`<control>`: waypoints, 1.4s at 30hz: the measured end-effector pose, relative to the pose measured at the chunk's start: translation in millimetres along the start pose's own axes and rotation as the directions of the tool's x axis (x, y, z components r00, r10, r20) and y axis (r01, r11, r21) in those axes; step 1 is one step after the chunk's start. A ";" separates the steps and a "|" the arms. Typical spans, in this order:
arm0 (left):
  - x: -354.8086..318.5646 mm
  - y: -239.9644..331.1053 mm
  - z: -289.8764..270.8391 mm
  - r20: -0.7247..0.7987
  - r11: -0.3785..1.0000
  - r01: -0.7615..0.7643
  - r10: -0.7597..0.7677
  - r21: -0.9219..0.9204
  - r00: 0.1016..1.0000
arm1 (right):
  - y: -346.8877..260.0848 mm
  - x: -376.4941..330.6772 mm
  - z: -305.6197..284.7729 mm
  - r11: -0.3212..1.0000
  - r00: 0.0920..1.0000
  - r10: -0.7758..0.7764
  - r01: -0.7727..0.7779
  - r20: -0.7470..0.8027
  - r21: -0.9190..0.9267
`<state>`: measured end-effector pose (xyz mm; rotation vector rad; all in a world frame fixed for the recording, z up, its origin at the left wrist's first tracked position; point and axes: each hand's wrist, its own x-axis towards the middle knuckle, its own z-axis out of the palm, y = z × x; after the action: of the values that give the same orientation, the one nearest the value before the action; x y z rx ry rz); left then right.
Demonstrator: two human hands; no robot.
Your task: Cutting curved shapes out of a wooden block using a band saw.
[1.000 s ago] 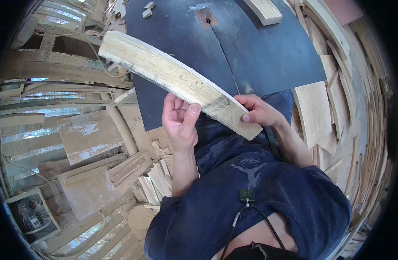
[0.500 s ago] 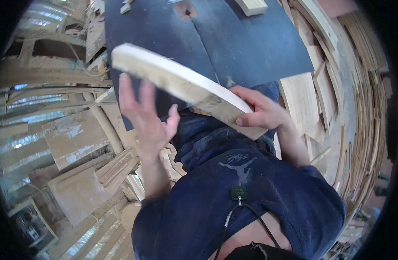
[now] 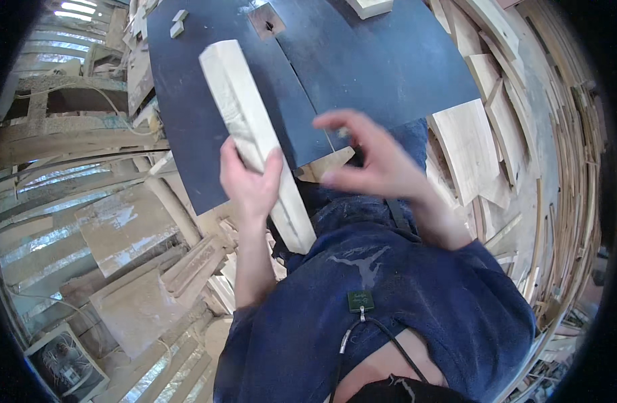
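A long, pale wooden board (image 3: 238,111) is gripped around its middle by my left hand (image 3: 249,178). Its far end points up and left over the dark table, and its near end reaches down by my waist. My right hand (image 3: 369,154) is raised to the right of the board, apart from it. Thumb and fingers are spread, with nothing between them; slight motion blur softens them. Beneath both hands lies the near edge of the dark blue tabletop (image 3: 382,74).
A wooden insert with a dark hole (image 3: 267,23) sits in the tabletop, a seam running from it. Small wood blocks (image 3: 177,25) lie at its far left, a larger wood piece (image 3: 372,7) at its far edge. Boards (image 3: 464,148) are stacked right; an open electrical box (image 3: 65,363) stands lower left.
The board has swung from lying crosswise to pointing away from me. My left hand has closed around it, and my right hand has let go of its end.
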<state>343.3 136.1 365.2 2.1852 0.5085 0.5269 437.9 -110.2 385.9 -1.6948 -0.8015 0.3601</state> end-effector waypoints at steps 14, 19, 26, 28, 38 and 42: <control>42.8 18.9 83.0 0.178 0.960 -0.062 0.012 0.274 0.984 | 49.5 -45.7 62.8 0.944 1.000 -0.017 0.024 0.026 -0.330; 41.0 1.2 96.0 0.212 0.997 0.074 -0.068 -0.021 0.975 | 44.0 -45.4 56.7 0.896 0.998 -0.019 0.046 0.065 -0.441; 47.8 14.7 113.9 0.127 0.993 0.117 -0.117 0.007 0.985 | 58.7 -41.7 51.9 0.902 1.000 -0.011 0.022 0.027 -0.431; 51.7 12.7 112.6 0.166 0.993 0.121 -0.120 0.005 0.979 | 58.9 -39.0 53.7 0.918 1.000 0.000 0.009 0.022 -0.396; 65.2 11.5 114.5 0.184 0.994 0.111 -0.112 0.016 0.977 | 58.0 -27.4 57.1 0.934 0.999 0.028 -0.036 -0.027 -0.356; 67.0 10.6 115.5 0.179 0.994 0.106 -0.107 0.015 0.978 | 58.2 -26.1 57.2 0.940 0.999 0.038 -0.049 -0.037 -0.336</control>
<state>461.7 93.0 319.5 2.1715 0.5258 0.2675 402.4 -91.6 310.2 -2.0358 -0.8399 0.2354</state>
